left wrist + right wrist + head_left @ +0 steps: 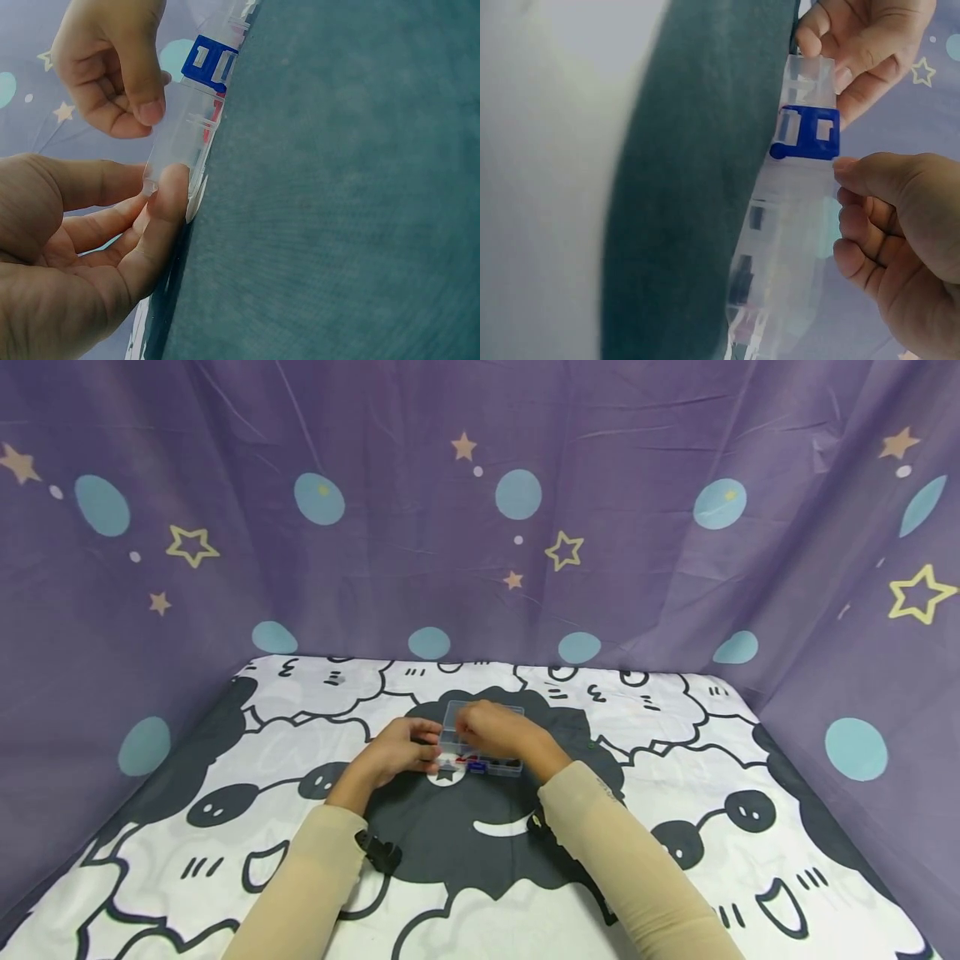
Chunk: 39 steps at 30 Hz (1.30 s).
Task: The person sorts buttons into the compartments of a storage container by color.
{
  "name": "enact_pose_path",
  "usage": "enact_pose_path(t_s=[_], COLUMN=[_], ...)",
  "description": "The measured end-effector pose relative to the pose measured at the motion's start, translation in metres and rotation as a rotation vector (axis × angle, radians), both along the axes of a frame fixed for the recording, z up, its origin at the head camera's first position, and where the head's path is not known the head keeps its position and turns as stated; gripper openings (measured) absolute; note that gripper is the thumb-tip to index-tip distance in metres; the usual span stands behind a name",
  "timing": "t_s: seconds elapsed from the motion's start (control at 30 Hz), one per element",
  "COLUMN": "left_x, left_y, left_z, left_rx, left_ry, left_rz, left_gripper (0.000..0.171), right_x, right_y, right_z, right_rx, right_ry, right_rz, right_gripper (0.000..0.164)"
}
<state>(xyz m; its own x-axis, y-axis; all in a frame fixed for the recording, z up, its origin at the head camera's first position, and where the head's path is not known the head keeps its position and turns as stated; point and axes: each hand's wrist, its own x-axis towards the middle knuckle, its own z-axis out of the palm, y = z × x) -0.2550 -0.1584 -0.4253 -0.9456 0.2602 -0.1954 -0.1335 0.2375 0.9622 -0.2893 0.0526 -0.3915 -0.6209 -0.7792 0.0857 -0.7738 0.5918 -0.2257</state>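
A clear plastic compartment box (503,769) with a blue latch (810,133) on its front lies on the dark part of the cloth. My left hand (399,747) grips its left end; in the left wrist view the thumb and fingers (169,187) pinch the corner. Over the box is my right hand (491,727), fingers curled. In the right wrist view its thumb (870,174) is at the top edge near the latch, and nothing shows between thumb and fingers. Small red pieces (467,758) show inside. Whether the lid is raised I cannot tell.
The table's cloth (457,835) has a black-and-white cartoon sheep print. A purple curtain (420,585) with stars and dots stands behind it and along both sides. A small green speck (590,745) lies on the cloth right of the box.
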Motion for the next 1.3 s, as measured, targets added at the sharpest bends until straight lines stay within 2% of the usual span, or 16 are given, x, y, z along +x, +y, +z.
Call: enact_pose_path(t_s=[0.33, 0.47, 0.87, 1.1, 1.3], left_x=[0.0, 0.001, 0.0, 0.001, 0.001], left_y=[-0.001, -0.001, -0.002, -0.002, -0.002], left_z=[0.0, 0.001, -0.001, 0.0, 0.0], left_rx=[-0.021, -0.021, -0.019, -0.013, -0.011], left_ry=[0.017, 0.02, 0.005, 0.003, 0.007], left_rz=[-0.002, -0.01, -0.009, -0.011, -0.015], left_gripper=[0.051, 0.05, 0.049, 0.05, 0.05], right_x=[-0.001, -0.001, -0.001, -0.003, -0.003], right_y=[0.021, 0.037, 0.087, 0.11, 0.133], right_z=[0.002, 0.004, 0.007, 0.005, 0.001], right_rx=[-0.031, -0.056, -0.154, -0.119, -0.094], right_ry=[0.016, 0.024, -0.071, -0.016, -0.017], right_rz=[0.013, 0.009, -0.03, -0.053, -0.101], right_gripper=[0.021, 0.018, 0.018, 0.011, 0.009])
